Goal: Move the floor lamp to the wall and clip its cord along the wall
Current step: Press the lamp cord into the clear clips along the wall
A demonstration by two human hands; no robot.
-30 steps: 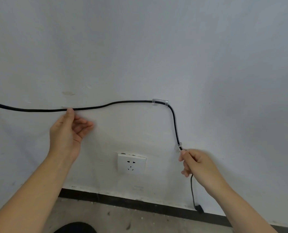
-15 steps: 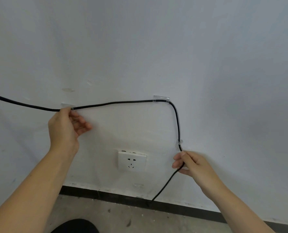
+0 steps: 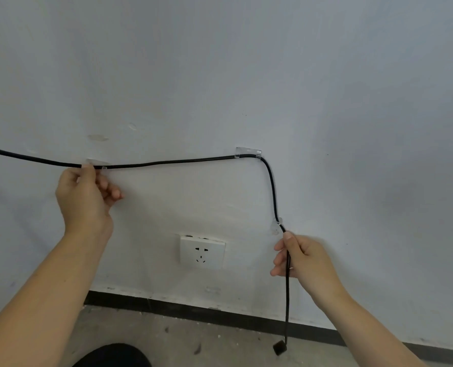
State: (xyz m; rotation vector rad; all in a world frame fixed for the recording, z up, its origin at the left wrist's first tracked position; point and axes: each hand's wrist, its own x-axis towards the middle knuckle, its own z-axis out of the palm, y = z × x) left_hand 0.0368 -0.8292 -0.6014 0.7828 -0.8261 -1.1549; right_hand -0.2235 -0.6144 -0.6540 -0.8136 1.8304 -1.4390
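A black cord point(image 3: 183, 161) runs along the white wall from the left edge. It passes a clear clip point(image 3: 98, 163), then a second clear clip point(image 3: 248, 152), bends down and goes through a third clip point(image 3: 277, 223). My left hand point(image 3: 83, 197) pinches the cord at the left clip, pressing it to the wall. Just below the third clip, my right hand point(image 3: 299, 259) holds the cord. From there the cord hangs straight down to its black plug point(image 3: 279, 347), just above the floor. The lamp is out of view.
A white wall socket point(image 3: 202, 252) sits between my hands, low on the wall. A black skirting strip point(image 3: 193, 312) runs along the bottom of the wall above a grey concrete floor point(image 3: 220, 345). A dark shoe tip point(image 3: 114, 356) shows at the bottom edge.
My left hand has pushed the cord up to the left clip. The hanging end, swung left half a second ago, now hangs straight down again from my right hand.
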